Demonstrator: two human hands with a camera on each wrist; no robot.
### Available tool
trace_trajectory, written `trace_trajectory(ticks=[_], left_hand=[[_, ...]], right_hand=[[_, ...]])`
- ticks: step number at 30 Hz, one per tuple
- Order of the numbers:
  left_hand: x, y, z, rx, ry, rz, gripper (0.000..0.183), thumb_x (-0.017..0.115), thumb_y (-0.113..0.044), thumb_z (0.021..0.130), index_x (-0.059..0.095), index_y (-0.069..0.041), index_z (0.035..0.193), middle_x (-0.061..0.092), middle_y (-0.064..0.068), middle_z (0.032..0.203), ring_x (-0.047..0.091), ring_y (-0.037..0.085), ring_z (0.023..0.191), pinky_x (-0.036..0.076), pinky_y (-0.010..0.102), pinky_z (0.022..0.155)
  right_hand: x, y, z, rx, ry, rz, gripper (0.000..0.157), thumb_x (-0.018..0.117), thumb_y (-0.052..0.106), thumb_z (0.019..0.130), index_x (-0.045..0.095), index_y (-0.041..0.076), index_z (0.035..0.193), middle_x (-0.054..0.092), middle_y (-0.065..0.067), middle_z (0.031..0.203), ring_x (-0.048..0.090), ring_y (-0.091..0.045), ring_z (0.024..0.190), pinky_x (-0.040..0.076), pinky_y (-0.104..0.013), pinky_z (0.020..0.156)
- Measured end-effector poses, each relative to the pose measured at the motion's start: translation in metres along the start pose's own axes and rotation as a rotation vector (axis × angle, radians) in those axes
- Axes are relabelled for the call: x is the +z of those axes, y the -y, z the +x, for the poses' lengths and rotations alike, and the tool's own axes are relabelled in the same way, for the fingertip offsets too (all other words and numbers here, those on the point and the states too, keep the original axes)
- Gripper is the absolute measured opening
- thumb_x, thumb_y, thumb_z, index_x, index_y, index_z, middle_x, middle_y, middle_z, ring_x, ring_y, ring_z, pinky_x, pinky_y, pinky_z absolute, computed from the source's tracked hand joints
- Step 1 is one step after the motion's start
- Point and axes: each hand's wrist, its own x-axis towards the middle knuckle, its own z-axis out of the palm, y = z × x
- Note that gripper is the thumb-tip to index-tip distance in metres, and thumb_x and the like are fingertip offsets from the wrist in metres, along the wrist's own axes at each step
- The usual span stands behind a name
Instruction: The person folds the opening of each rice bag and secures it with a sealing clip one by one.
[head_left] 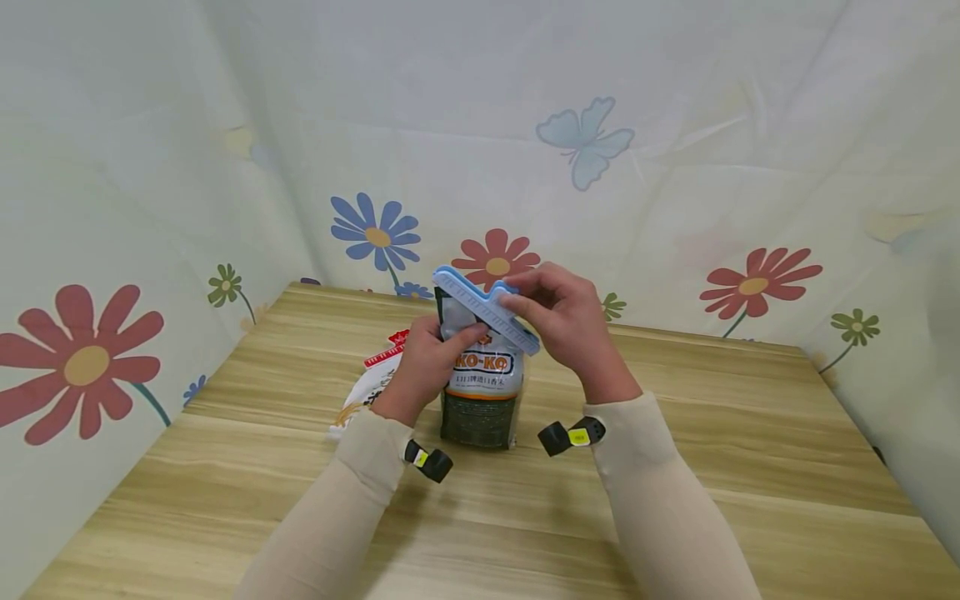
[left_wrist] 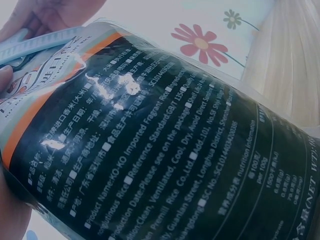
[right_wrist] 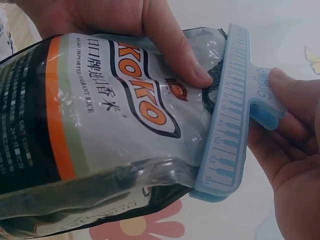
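A KO-KO rice bag, dark green below and silvery above with an orange stripe, stands upright on the table. My left hand grips its upper part, thumb pressed on the front below the top edge. Across the bag's top lies a light blue bag clip with piano-key markings, tilted in the head view. My right hand pinches the clip's handle between thumb and fingers. In the left wrist view the bag's printed back panel fills most of the picture.
Behind my left hand, a white bag with a red clip on its top sits on the wooden table. A flower-printed curtain hangs along the table's far edge and sides.
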Motion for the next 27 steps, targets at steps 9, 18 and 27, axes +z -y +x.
trace_trajectory(ticks=[9, 18, 27], left_hand=[[0.0008, -0.0015, -0.0006, -0.012, -0.004, 0.019, 0.029, 0.065, -0.024, 0.093, 0.066, -0.005, 0.116, 0.071, 0.020, 0.105, 0.073, 0.020, 0.086, 0.058, 0.037, 0.080], [0.0018, -0.0039, -0.0007, -0.016, -0.012, 0.048, 0.028, 0.065, -0.025, 0.094, 0.066, -0.005, 0.114, 0.071, 0.020, 0.103, 0.072, 0.018, 0.084, 0.058, 0.035, 0.079], [0.0007, -0.0038, 0.0009, -0.013, -0.010, 0.075, 0.030, 0.065, -0.028, 0.093, 0.066, -0.004, 0.112, 0.072, 0.019, 0.100, 0.072, 0.017, 0.082, 0.058, 0.035, 0.077]], right_hand=[[0.0006, 0.0023, 0.0005, 0.008, 0.006, -0.001, 0.021, 0.072, 0.011, 0.087, 0.070, 0.001, 0.105, 0.065, -0.011, 0.098, 0.066, -0.017, 0.079, 0.055, -0.021, 0.071], [0.0020, -0.0024, -0.0011, 0.026, 0.012, 0.047, 0.025, 0.071, 0.010, 0.088, 0.069, 0.002, 0.111, 0.062, -0.011, 0.100, 0.063, -0.013, 0.080, 0.053, -0.020, 0.072], [0.0035, -0.0038, -0.0015, 0.067, -0.002, 0.082, 0.027, 0.070, 0.011, 0.089, 0.068, 0.004, 0.114, 0.063, -0.011, 0.104, 0.066, -0.015, 0.088, 0.055, -0.021, 0.078]])
